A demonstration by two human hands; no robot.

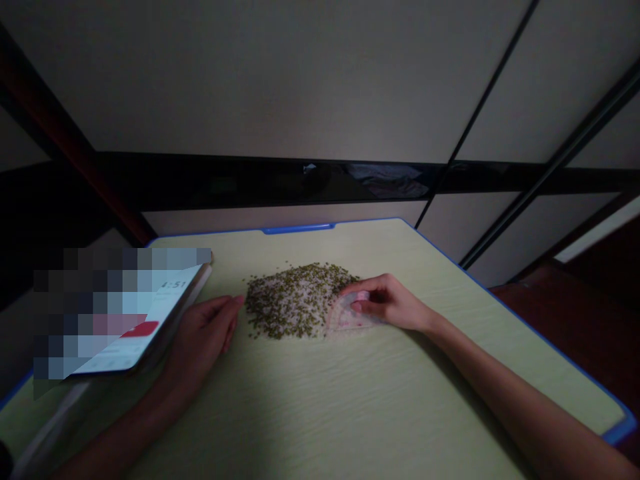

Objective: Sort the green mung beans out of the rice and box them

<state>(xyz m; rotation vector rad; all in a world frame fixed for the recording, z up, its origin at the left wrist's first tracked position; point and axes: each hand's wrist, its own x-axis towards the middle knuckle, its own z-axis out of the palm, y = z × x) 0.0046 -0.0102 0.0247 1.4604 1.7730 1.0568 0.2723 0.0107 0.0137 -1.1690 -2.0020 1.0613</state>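
A flat pile of small green beans mixed with pale grains (295, 303) lies on the light yellow-green table (350, 413). My right hand (387, 303) rests at the pile's right edge, its fingers closed on a clear pink plastic protractor (347, 315) whose edge touches the beans. My left hand (205, 330) lies on the table just left of the pile, fingers straight and together, holding nothing, its fingertips almost reaching the beans.
A phone (145, 320) with a lit screen showing a timer and a red button stands propped at the left, close to my left wrist. The table has a blue rim (300, 229). Behind it are a wall and dark frame bars.
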